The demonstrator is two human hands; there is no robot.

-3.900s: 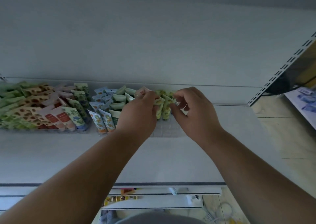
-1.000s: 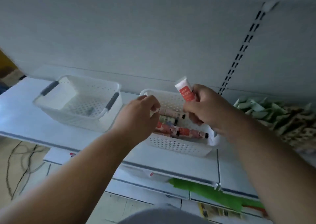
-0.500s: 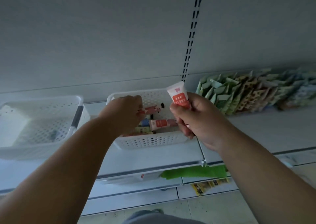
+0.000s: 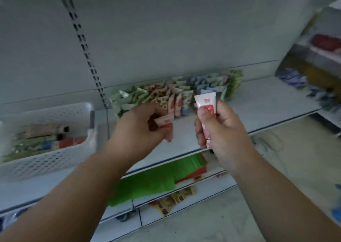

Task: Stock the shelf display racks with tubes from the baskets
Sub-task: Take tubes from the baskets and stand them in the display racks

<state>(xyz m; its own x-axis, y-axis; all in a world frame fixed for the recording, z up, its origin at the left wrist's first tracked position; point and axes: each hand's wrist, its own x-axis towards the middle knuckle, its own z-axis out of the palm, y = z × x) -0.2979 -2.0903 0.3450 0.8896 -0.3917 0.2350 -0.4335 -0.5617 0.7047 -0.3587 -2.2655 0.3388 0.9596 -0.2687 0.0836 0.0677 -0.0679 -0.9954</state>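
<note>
With many tubes racked, the left hand and right hand each grip a red-and-white tube, while the basket (far from empty) holds more.

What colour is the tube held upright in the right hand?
White with a red-orange label, seen in the head view: tube, right hand.

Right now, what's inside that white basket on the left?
The white basket holds a loose pile of tubes lying flat: brownish, green, blue and red ones, some with dark caps. Its near wall hides the bottom layer, so there is no telling how many.
</note>
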